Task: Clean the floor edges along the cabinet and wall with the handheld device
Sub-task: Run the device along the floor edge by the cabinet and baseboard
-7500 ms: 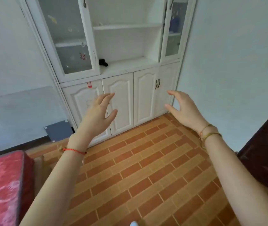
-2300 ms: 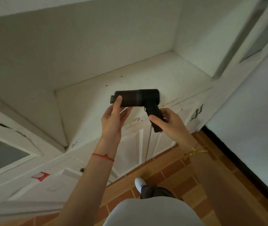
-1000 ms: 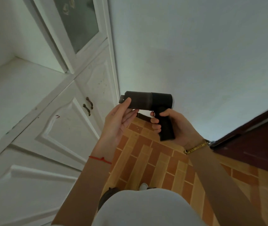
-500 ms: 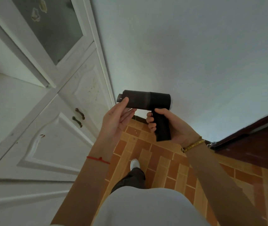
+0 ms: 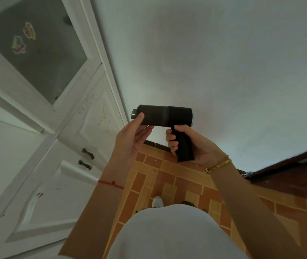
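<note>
Across the upper right of the frame the white wall (image 5: 223,62) now fills the view, with the cabinet (image 5: 42,193) swung to the left edge (the shelf the tool came off is out of sight). Low in the centre lies the tiled floor (image 5: 167,176), its corner edge not yet touched. At mid-frame the handheld vacuum (image 5: 164,115) hangs level, nozzle pointing left. The right hand (image 5: 190,144) wraps its grip, and the left hand (image 5: 132,139) steadies the barrel with straight fingers and thumb. Fetching looks finished; lowering it to the edge should come next.
</note>
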{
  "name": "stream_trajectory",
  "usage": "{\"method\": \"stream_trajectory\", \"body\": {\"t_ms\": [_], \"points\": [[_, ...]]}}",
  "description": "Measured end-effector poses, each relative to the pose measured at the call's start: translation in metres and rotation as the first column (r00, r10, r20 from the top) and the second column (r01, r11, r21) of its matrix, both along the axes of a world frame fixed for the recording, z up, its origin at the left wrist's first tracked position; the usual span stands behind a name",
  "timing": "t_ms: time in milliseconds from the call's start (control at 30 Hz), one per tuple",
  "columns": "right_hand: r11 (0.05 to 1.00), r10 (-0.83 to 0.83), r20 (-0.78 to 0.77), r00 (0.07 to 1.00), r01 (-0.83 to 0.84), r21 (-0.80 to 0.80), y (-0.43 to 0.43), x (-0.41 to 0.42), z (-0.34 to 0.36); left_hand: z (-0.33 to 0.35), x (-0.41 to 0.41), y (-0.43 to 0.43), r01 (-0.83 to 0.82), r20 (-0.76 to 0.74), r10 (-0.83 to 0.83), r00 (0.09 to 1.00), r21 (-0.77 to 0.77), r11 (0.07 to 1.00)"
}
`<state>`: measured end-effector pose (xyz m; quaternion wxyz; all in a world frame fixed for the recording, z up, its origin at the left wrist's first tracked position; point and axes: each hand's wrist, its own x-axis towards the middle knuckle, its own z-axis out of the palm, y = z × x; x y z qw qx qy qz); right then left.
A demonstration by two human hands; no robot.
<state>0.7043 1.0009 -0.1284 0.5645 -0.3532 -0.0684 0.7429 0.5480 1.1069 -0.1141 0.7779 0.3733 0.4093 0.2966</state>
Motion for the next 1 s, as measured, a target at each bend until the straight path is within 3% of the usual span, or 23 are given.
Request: {"method": "stream_trajectory", "body": {"t_ms": [533,867,1000], "points": [[0.996,0.086,-0.047,0.995,-0.086,0.000,0.051,0.037,-0.011,-0.008,0.029,0.041,-0.086,0.001,0.086,0.996,-0.032,0.996],[0.986,0.051,0.268,0.962,-0.005,-0.169,0.071,0.069,-0.033,-0.052,0.064,0.057,-0.070,-0.014,0.069,0.998,-0.149,0.986],[0.965,0.086,0.496,0.864,0.051,-0.257,0.084,0.090,-0.079,-0.099,0.080,0.073,-0.029,-0.219,0.002,0.976,-0.122,0.992]]}}
